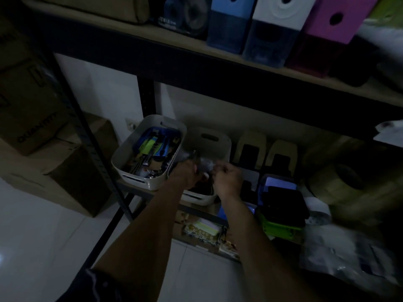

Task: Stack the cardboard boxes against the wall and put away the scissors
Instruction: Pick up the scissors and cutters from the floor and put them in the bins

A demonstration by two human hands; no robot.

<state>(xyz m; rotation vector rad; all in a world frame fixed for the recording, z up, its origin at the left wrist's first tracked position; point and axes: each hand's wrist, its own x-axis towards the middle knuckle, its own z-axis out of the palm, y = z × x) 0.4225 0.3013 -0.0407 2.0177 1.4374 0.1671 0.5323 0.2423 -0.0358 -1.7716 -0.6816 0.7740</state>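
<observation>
Both my hands reach over the second white bin (pixel 214 139) on the dim lower shelf. My left hand (pixel 185 172) grips one end of a pale, translucent, blurred thing (pixel 204 164), perhaps a plastic wrapper. My right hand (pixel 229 176) pinches its other end with curled fingers. No scissors can be made out in the dark. Brown cardboard boxes (pixel 32 118) stand stacked at the left against the white wall, with a lower box (pixel 65 177) on the floor.
A white bin (pixel 135 136) full of blue and green tools sits left of my hands, partly over the shelf edge. Black trays (pixel 283 201) and tape rolls (pixel 346 182) lie to the right. Coloured file boxes (pixel 335 20) fill the upper shelf. A black rack post (pixel 102 171) slants beside the boxes.
</observation>
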